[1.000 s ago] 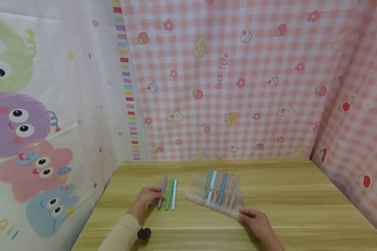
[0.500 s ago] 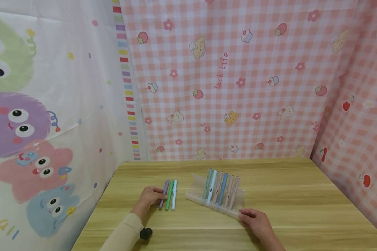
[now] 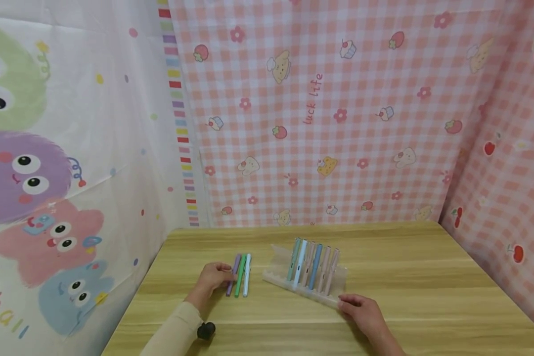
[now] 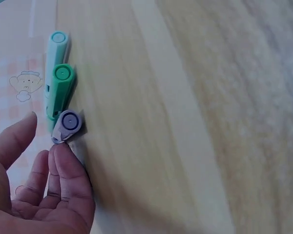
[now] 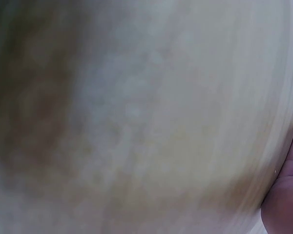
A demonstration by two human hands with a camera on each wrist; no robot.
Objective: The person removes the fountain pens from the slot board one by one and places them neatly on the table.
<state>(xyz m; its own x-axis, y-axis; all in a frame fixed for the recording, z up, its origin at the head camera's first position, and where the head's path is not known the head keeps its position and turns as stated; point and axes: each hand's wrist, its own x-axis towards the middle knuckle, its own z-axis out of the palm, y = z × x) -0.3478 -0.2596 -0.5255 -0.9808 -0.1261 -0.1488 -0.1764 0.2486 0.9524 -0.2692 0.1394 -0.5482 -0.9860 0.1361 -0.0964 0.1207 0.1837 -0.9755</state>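
A purple pen (image 3: 230, 287), a green pen (image 3: 240, 277) and a pale blue pen (image 3: 246, 277) lie side by side on the table. My left hand (image 3: 214, 278) is at the purple pen. In the left wrist view its fingertips touch the end of the purple pen (image 4: 68, 122), while the thumb stands apart from it. My right hand (image 3: 360, 309) pinches the near right corner of a clear plastic pen case (image 3: 309, 295), thumb over its notched strip. Several pens (image 3: 316, 267) lie in the case, in green, blue and dull pink. Only part of the right hand (image 5: 285, 200) shows in the right wrist view.
The wooden table (image 3: 409, 267) meets a pink checked curtain (image 3: 338, 148) at the back. Printed sheets hang at the left and right sides. A black round object (image 3: 206, 331) is at the left cuff.
My left hand has shifted slightly right, and the purple pen has slid right until it lies close against the green pen. The right hand and the case have stayed put.
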